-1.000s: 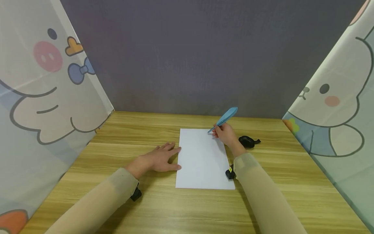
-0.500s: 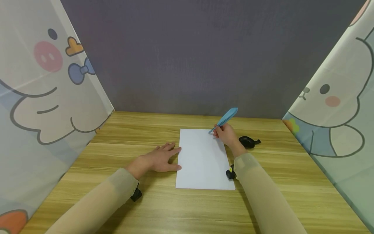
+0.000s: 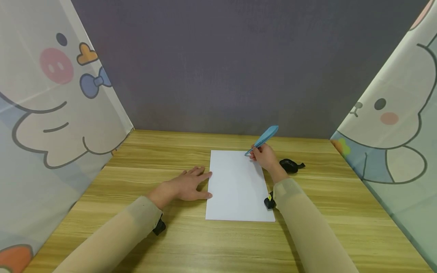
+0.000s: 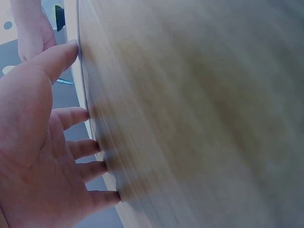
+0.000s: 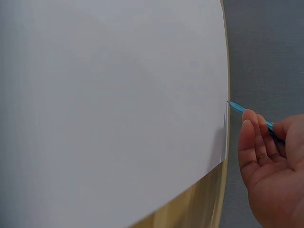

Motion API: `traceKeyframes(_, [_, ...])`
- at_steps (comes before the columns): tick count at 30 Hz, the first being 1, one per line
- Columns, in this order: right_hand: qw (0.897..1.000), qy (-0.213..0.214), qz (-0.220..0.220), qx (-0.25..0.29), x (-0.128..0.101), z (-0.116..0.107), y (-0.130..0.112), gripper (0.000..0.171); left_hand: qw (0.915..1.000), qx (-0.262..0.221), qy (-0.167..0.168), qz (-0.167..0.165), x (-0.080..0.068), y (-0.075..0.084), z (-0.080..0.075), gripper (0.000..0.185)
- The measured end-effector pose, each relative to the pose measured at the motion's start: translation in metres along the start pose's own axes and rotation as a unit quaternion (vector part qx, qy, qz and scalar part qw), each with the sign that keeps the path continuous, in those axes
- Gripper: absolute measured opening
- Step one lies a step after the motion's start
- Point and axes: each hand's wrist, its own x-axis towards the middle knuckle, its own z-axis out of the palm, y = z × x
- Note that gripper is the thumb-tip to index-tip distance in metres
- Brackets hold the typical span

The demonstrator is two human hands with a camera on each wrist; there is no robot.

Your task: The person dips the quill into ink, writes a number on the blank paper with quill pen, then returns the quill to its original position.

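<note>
A wooden table [image 3: 143, 159] is seen; a white sheet [image 3: 235, 189] and a black object [image 3: 290, 165], possibly a cap, lie on it.

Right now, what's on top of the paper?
The right hand rests on the paper's far right corner, gripping a blue pen with its tip at the sheet. The left hand touches the left edge. No marks visible; under the hand is hidden.

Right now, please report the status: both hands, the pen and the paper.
Left hand flat on table, fingertips at paper edge. Right hand grips blue pen, tip at far right corner. Black object beside right hand, not blocking.
</note>
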Motion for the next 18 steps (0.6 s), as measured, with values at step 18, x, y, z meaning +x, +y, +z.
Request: traceKeyframes(18, [1.0,0.0,0.002,-0.003,-0.0003,0.0006,0.0,0.04,1.0,-0.002,-0.004,-0.001,-0.0008,0.0012,-0.0008,0.09])
